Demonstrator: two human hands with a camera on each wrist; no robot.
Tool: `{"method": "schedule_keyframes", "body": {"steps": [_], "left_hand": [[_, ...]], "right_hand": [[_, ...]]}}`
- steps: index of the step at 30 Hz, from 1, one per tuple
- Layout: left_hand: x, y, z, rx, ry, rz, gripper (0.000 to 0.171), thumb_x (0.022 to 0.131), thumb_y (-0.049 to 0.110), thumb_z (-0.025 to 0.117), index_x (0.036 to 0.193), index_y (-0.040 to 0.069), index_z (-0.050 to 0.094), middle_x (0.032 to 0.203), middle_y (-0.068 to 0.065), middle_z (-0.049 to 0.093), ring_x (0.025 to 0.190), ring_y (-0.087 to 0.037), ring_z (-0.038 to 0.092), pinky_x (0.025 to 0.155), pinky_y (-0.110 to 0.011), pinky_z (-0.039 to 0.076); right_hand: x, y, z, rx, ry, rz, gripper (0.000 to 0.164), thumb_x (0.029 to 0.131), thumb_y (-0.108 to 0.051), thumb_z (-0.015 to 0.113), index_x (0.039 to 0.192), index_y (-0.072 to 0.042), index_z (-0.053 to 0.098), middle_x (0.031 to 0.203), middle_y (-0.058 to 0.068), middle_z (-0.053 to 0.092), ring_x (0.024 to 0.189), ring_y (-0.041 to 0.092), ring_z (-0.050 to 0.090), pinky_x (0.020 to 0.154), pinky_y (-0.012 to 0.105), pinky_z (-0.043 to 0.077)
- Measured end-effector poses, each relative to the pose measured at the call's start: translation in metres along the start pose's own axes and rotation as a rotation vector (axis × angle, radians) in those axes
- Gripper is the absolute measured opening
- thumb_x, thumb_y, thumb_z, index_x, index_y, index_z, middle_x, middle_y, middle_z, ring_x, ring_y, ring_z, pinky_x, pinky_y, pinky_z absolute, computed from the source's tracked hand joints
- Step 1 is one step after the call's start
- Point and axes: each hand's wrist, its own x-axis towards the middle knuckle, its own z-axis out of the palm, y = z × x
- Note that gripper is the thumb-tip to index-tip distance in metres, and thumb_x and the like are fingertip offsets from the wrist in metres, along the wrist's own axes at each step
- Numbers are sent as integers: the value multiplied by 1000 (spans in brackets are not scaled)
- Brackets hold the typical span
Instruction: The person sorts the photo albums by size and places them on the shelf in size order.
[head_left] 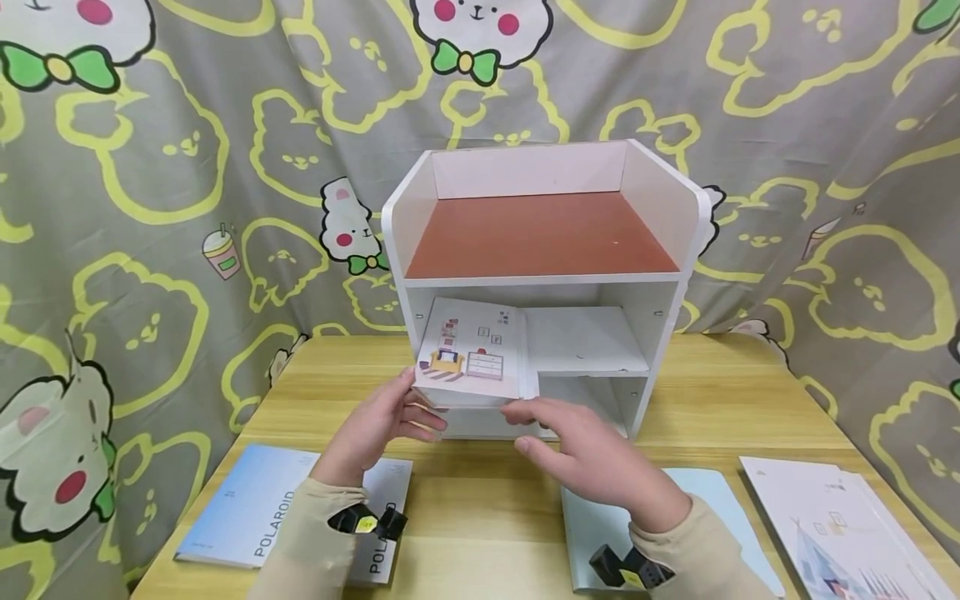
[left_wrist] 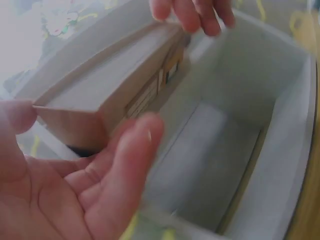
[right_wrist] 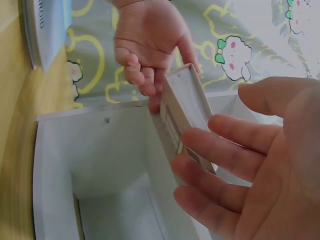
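Observation:
A thick white photo album [head_left: 476, 333] with furniture drawn on its cover lies face up at the left of the middle shelf [head_left: 588, 337], its near edge sticking out. My left hand [head_left: 375, 425] holds its near left corner, thumb at the cover side and fingers below, as the left wrist view shows. Beside the near right corner is my right hand [head_left: 592, 454], its fingers [right_wrist: 225, 147] extended and loosely spread. Those fingers overlap the album in the right wrist view; whether they touch it I cannot tell.
The white shelf unit [head_left: 693, 225] has a reddish-brown top [head_left: 543, 237]. On the wooden table [head_left: 480, 517], a blue POLAROID album [head_left: 240, 500] and a grey one [head_left: 390, 508] lie left. A pale blue album [head_left: 600, 533] and a white illustrated album [head_left: 840, 525] lie right. A patterned curtain [head_left: 247, 125] hangs behind.

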Motion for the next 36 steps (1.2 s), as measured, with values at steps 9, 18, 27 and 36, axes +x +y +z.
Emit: {"method": "schedule_keyframes", "body": {"steps": [9, 18, 27, 36], "left_hand": [[-24, 28, 12, 895, 428, 236, 27, 101, 38, 62, 115, 15, 65, 93, 5, 65, 81, -11, 61, 71, -33, 53], [-30, 29, 30, 1203, 171, 495, 29, 94, 33, 74, 120, 20, 70, 124, 6, 65, 97, -11, 66, 75, -34, 58], [-21, 19, 30, 1167, 203, 438, 29, 94, 31, 74, 120, 19, 70, 125, 9, 61, 103, -10, 64, 81, -36, 57], [-14, 13, 28, 1164, 205, 399, 28, 96, 30, 71, 120, 17, 70, 137, 3, 59, 117, -18, 62, 88, -41, 56]], "right_hand": [[1, 5, 4, -57, 49, -3, 36, 100, -27, 64, 136, -21, 63, 137, -10, 60, 118, 10, 60, 95, 40, 52], [0, 6, 2, -67, 70, -28, 35, 101, -28, 64, 136, -24, 63, 133, -13, 60, 111, 9, 61, 89, 39, 54], [3, 15, 8, -43, 41, 4, 41, 103, -35, 60, 143, -25, 57, 149, -9, 50, 133, 17, 51, 102, 45, 50], [8, 27, 16, 50, 62, 14, 50, 101, -26, 64, 148, -23, 49, 151, -3, 46, 126, 17, 55, 91, 41, 56]]}}
